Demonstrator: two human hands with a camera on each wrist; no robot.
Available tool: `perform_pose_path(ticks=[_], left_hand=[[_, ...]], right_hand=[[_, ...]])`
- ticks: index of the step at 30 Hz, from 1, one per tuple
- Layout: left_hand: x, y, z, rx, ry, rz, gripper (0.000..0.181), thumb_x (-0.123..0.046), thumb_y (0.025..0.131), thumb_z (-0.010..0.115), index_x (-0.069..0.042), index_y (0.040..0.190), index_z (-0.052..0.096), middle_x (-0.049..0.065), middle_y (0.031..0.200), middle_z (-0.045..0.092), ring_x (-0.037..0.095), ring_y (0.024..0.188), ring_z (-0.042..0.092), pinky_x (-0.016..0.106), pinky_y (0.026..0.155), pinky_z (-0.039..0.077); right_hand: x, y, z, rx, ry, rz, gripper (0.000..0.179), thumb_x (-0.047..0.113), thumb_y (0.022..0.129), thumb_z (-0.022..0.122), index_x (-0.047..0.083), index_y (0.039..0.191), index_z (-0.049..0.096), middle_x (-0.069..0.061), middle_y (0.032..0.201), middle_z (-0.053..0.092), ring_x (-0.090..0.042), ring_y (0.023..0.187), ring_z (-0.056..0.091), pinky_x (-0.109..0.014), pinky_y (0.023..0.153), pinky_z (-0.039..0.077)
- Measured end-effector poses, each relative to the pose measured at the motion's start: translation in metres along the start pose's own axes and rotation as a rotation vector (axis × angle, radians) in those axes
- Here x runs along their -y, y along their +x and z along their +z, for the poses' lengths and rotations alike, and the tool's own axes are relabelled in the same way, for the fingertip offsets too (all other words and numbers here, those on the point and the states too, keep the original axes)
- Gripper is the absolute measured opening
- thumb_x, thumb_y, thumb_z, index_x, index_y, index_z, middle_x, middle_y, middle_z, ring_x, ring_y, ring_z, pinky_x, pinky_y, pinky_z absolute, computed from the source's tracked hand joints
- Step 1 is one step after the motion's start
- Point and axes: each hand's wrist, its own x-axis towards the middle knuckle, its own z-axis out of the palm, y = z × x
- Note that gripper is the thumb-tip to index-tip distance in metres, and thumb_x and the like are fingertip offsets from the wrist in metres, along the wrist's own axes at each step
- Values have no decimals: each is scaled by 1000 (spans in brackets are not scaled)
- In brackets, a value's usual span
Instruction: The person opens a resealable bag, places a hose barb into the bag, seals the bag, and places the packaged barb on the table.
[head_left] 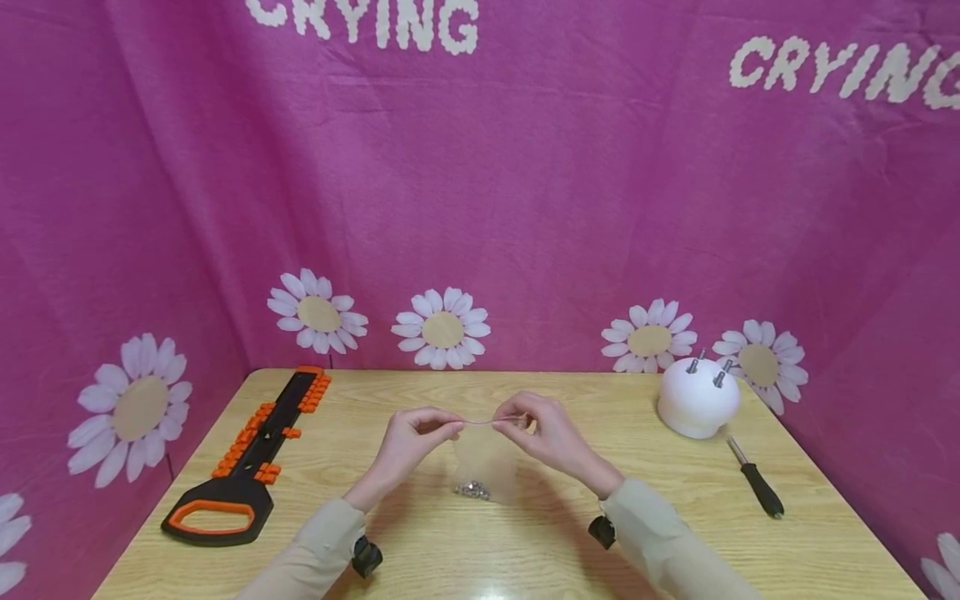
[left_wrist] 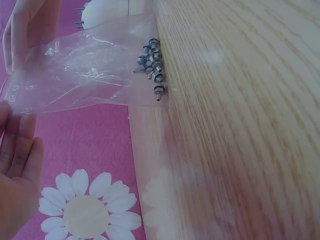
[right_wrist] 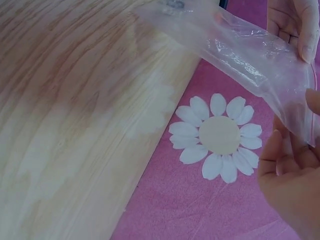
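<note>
Between my hands hangs a clear plastic zip bag (left_wrist: 85, 75), pinched at both ends of its top edge. My left hand (head_left: 416, 442) grips one corner between thumb and fingertips. With its thumb and fingers, my right hand (head_left: 551, 433) pinches the opposite corner; a reddish line along the zip strip (right_wrist: 314, 95) shows in the right wrist view. Several small shiny metal fittings with dark rings (left_wrist: 154, 65) lie bunched at the bag's bottom, right at the tabletop. The head view shows them as a small silvery cluster (head_left: 474, 490) below my hands.
A long black rack with orange clips and a loop handle (head_left: 258, 450) lies on the left of the wooden table (head_left: 420, 554). On the right stand a white rounded piece with three metal posts (head_left: 697, 404) and a black-handled screwdriver (head_left: 761, 487). Pink cloth (head_left: 487, 208) hangs behind.
</note>
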Motion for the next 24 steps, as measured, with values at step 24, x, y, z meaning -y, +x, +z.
perform_pose_path(ticks=[24], left_hand=[[0,-1,3,-7,8,25,16,-18,87,75,-6,98,78,16,93,76,4,77,69,19,78,56]], right_hand=[[4,9,9,43,3,-6,7,19,92,70,13,90,72,2,87,72,-4,79,61,-18,64,43]])
